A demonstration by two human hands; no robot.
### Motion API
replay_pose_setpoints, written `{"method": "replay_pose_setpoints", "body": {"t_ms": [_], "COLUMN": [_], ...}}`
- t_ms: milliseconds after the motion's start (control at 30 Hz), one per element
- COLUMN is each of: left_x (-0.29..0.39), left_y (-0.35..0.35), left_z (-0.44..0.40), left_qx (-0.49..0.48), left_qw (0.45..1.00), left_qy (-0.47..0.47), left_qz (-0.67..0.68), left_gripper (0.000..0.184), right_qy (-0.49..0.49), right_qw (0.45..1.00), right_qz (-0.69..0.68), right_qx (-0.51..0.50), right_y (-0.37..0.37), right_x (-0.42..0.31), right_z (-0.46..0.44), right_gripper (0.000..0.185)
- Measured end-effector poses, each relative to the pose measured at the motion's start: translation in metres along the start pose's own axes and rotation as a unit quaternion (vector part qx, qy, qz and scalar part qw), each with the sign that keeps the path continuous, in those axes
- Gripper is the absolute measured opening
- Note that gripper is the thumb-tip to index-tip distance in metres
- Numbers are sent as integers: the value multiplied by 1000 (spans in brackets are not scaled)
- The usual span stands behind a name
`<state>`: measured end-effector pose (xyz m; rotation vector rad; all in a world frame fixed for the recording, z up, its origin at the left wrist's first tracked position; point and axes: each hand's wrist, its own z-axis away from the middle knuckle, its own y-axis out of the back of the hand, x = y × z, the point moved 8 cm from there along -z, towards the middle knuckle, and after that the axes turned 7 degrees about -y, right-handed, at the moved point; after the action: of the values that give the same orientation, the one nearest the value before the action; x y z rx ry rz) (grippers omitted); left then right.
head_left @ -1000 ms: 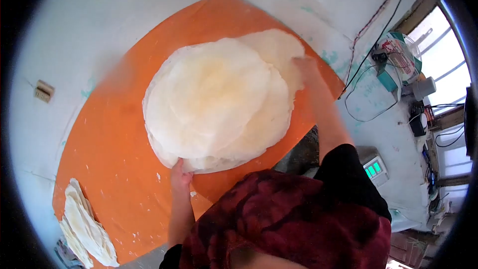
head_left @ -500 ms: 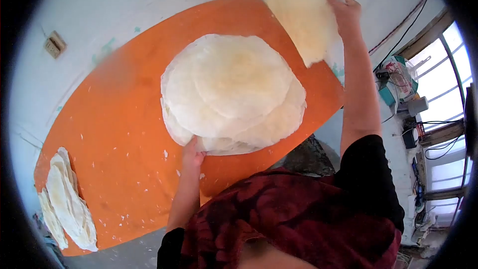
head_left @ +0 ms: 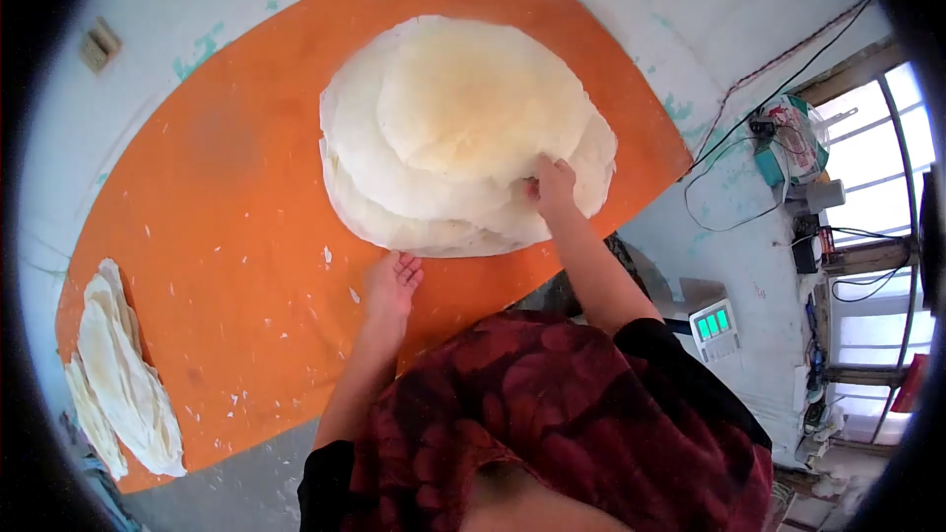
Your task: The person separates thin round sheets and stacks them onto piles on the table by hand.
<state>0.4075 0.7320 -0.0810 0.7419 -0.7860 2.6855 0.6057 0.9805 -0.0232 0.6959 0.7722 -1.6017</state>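
A tall stack of thin, round, pale flatbreads [head_left: 365, 163] lies on the orange table. On top is a flatbread [head_left: 473, 99] with a yellowish middle, set towards the far side of the pile. My right hand [head_left: 554, 187] is closed on this top sheet's near right edge, fingers bent and fingertips partly hidden. Just below the stack's near left edge is my left hand [head_left: 392, 281], its fingers loosely curled and apart with nothing visible in them. Whether it touches the stack's edge I cannot tell.
Folded flatbread sheets [head_left: 128, 374] lie at the left end of the orange table [head_left: 246, 266], which is dotted with white crumbs. A scale with a lit green display [head_left: 714, 323] stands at right. Cables [head_left: 749, 123] hang along the wall by the window.
My right hand has come down from the upper right with the flatbread, which now lies on the stack. My left hand has drawn back from the stack's edge. The view has shifted.
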Motion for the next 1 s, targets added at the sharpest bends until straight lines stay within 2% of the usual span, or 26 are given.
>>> {"method": "replay_pose_setpoints", "body": {"t_ms": [67,100,167,233,267,300,367,433,533,633,733,833,933,1000], "left_x": [-5,-11,-14,-15,-17,-20,-22,-19,-4,14,27,19,5,23], "left_y": [-4,-6,-15,-25,-25,-23,-26,-34,-46,-62,-77,-74,-43,-37], "left_z": [10,18,27,24,18,12,3,-2,-3,7,17,24,-3,-12], "left_qx": [-43,-62,-92,-90,-79,-69,-47,-24,-1,-37,-182,-245,-115,-28], "left_qw": [998,996,991,990,991,992,992,990,996,997,980,966,989,977], "left_qy": [1,4,-13,-9,4,16,40,63,54,31,-40,-46,-28,-210], "left_qz": [40,62,94,107,108,108,113,123,70,61,67,66,93,-37], "left_gripper": [29,30,26,21,21,22,21,18,19,19,17,16,17,17], "right_qy": [-25,4,58,274,377,464,560,550,542,599,559,512,513,533], "right_qw": [992,972,887,776,696,686,621,512,496,468,516,469,473,491], "right_qz": [112,228,448,568,609,560,542,650,666,648,645,702,699,668], "right_qx": [-45,-61,-98,0,47,9,-84,-113,-128,-43,-73,-157,-156,-167], "right_y": [6,13,20,12,7,2,-27,-53,-67,-76,-82,-99,-109,-113], "right_x": [-9,-18,-28,-54,-60,-51,-32,3,30,23,9,-15,-46,-61], "right_z": [15,18,25,61,81,92,139,165,166,154,139,135,139,140], "right_gripper": [25,25,24,25,25,39,58,73,72,66,49,29,15,12]}}
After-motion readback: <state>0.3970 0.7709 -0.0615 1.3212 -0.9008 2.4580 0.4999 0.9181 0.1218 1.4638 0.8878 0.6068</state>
